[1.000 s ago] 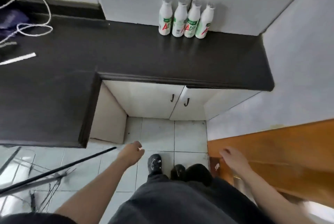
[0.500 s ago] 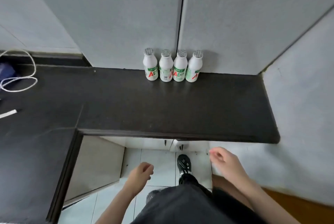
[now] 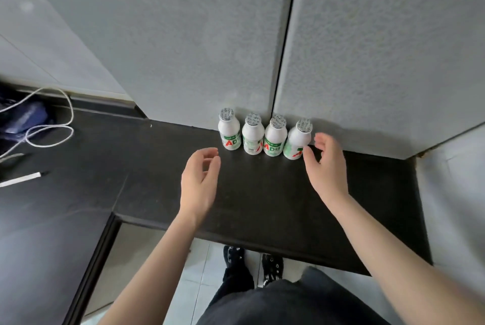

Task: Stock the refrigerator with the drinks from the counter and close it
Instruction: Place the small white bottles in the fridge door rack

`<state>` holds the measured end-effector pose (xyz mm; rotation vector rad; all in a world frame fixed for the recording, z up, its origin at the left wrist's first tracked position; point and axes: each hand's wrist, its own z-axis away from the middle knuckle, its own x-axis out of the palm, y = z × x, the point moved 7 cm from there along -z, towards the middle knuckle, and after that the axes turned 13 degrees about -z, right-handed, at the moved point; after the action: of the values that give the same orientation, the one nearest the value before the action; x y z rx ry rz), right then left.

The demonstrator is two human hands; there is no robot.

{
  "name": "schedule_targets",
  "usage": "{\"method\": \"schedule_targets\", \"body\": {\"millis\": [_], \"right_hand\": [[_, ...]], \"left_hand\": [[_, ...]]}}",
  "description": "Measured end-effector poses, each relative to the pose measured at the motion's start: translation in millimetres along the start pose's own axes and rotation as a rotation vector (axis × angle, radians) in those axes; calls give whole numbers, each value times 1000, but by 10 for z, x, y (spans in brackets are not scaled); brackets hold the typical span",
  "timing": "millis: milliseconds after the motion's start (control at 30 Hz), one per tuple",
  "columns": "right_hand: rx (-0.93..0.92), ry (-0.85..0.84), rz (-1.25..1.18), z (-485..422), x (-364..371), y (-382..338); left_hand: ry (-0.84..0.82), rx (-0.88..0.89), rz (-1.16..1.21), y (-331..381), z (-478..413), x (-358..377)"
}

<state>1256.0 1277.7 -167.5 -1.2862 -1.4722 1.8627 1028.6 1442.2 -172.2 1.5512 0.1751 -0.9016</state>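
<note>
Several small white drink bottles with green and red labels and foil caps stand in a row against the wall on the black counter (image 3: 262,193). The leftmost bottle (image 3: 229,133) and the rightmost bottle (image 3: 298,141) bound the row. My left hand (image 3: 200,180) hovers open over the counter, just left of and in front of the row, holding nothing. Beside the rightmost bottle is my right hand (image 3: 325,164), fingers spread and curved, the thumb close to or touching its label. No refrigerator is in view.
Grey wall panels (image 3: 210,35) rise directly behind the bottles. A white cable (image 3: 49,130) and a dark blue object (image 3: 23,117) lie at the counter's far left, with a white strip (image 3: 21,179) nearer. The counter is L-shaped; my shoes (image 3: 233,259) stand on tiled floor below.
I have stepped up to the counter and the view has lifted. Both hands rose from below the counter edge and reached forward to the bottle row.
</note>
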Motion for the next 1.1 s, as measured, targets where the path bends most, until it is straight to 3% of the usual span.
{"method": "schedule_targets", "body": {"millis": [267, 433, 700, 933, 1100], "right_hand": [[38, 73, 71, -267, 203, -66], [80, 114, 61, -302, 245, -21], [60, 152, 87, -205, 258, 2], [21, 209, 43, 93, 60, -31], [-24, 133, -2, 409, 52, -110]], "left_hand": [[-14, 289, -84, 288, -605, 193], [-57, 352, -93, 323, -812, 332], [-127, 326, -89, 293, -953, 372], [13, 240, -62, 137, -746, 98], [88, 264, 14, 62, -428, -255]]}}
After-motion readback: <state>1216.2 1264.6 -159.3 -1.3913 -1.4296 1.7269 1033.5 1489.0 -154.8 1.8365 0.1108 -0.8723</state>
